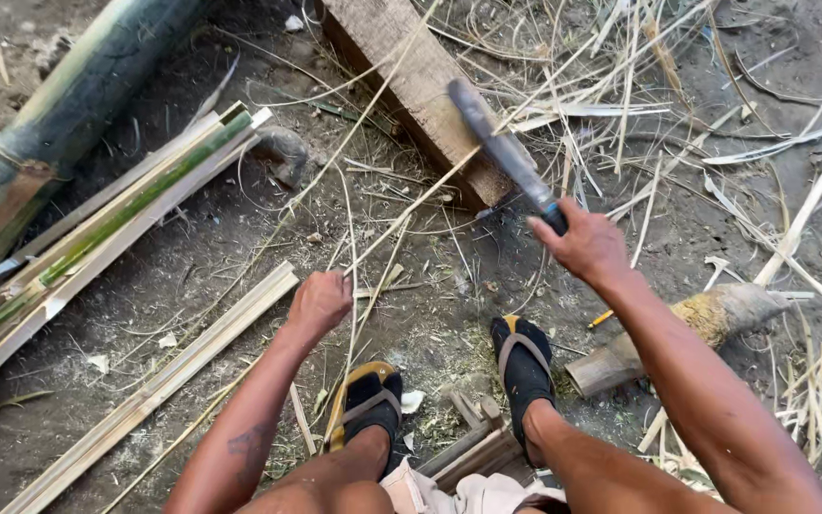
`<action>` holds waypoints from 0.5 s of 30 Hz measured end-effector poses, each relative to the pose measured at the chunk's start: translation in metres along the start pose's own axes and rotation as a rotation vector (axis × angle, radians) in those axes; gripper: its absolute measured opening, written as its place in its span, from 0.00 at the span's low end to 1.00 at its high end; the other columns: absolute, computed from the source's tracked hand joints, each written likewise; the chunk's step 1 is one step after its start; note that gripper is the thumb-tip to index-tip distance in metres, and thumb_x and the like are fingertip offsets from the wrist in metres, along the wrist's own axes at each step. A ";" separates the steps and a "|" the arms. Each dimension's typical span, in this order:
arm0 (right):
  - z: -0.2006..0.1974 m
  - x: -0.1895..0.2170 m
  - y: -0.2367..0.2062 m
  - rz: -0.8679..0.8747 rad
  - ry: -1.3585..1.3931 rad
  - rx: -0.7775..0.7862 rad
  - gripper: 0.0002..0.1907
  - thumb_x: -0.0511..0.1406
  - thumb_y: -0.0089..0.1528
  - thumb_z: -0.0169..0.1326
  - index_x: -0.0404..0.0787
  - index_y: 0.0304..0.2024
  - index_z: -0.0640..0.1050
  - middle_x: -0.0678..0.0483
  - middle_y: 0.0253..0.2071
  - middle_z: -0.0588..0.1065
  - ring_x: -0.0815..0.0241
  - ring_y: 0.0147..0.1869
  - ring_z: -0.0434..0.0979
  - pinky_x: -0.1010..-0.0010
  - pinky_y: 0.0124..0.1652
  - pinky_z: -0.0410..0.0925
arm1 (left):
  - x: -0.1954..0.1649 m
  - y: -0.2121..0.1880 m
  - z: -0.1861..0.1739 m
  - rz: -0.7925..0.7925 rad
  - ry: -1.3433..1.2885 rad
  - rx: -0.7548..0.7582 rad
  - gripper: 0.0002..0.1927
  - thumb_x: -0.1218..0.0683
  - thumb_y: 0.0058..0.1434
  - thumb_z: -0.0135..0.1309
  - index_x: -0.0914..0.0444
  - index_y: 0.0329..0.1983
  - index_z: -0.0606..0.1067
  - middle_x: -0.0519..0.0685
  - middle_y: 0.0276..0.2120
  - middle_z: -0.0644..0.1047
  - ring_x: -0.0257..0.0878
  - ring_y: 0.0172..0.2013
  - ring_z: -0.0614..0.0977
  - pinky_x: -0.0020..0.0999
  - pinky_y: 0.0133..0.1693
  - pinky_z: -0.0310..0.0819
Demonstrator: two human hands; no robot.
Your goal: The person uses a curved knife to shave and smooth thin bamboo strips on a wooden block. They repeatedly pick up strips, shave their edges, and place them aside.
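In the head view, the person sits low over bare ground, both feet in dark socks and sandals. The work in hand is the splitting of a thin bamboo strip [401, 214] with a long knife [501, 152]. The strip runs from near the left hand [319, 303] up and away over a wooden block [420, 86], which lies on the ground and serves as the support. I judge that the step is the moment of the cut: the blade lies across the strip just on the edge of the block.

The right hand [584, 243] is closed firmly around the dark handle of the knife, with the arm stretched forward and the wrist a little bent, so the blade points up and to the left. The left hand is closed into a loose fist at the near end of the strip; its fingers seem to pinch it, but the grip itself is hidden under the knuckles. The left forearm reaches forward between the knees.

The next move calls for a steady left hold so the strip does not slip, and a blade that follows the grain.

Around lie flat split bamboo slats [145, 381], a thick green bamboo pole [68, 105] and many thin shavings [620, 86].
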State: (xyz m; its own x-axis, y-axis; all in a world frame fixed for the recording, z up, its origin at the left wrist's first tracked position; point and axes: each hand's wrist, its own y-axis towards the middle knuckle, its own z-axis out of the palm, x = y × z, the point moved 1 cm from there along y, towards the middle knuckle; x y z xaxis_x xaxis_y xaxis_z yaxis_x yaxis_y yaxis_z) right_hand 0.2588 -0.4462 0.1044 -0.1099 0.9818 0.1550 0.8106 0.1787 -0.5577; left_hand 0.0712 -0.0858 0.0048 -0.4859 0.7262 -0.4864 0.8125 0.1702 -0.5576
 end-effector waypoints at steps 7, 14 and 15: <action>0.017 0.009 -0.004 -0.209 -0.178 0.147 0.28 0.63 0.60 0.48 0.56 0.50 0.75 0.55 0.33 0.80 0.54 0.35 0.84 0.61 0.36 0.76 | 0.044 -0.018 -0.005 -0.085 0.006 0.071 0.18 0.48 0.67 0.44 0.66 0.37 0.77 0.68 0.31 0.79 0.65 0.35 0.82 0.58 0.44 0.74; -0.057 -0.073 0.056 0.065 0.014 -0.296 0.32 0.64 0.64 0.51 0.46 0.50 0.77 0.43 0.40 0.80 0.42 0.43 0.82 0.49 0.41 0.73 | 0.080 -0.041 -0.009 -0.042 0.091 -0.023 0.16 0.50 0.65 0.45 0.66 0.35 0.78 0.69 0.31 0.79 0.66 0.37 0.80 0.59 0.45 0.74; -0.047 -0.068 0.048 0.004 -0.006 -0.358 0.32 0.64 0.62 0.52 0.47 0.51 0.77 0.43 0.42 0.80 0.40 0.43 0.81 0.48 0.42 0.72 | 0.073 -0.034 -0.005 -0.017 0.095 -0.037 0.16 0.50 0.64 0.46 0.66 0.35 0.78 0.70 0.31 0.78 0.66 0.36 0.80 0.58 0.45 0.74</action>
State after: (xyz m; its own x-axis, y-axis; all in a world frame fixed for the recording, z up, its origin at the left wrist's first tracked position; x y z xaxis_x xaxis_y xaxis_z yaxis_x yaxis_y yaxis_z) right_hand 0.3320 -0.5076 0.1058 -0.1091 0.9829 0.1483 0.9610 0.1424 -0.2371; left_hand 0.0093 -0.0356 -0.0081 -0.4687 0.7825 -0.4099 0.8162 0.2063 -0.5396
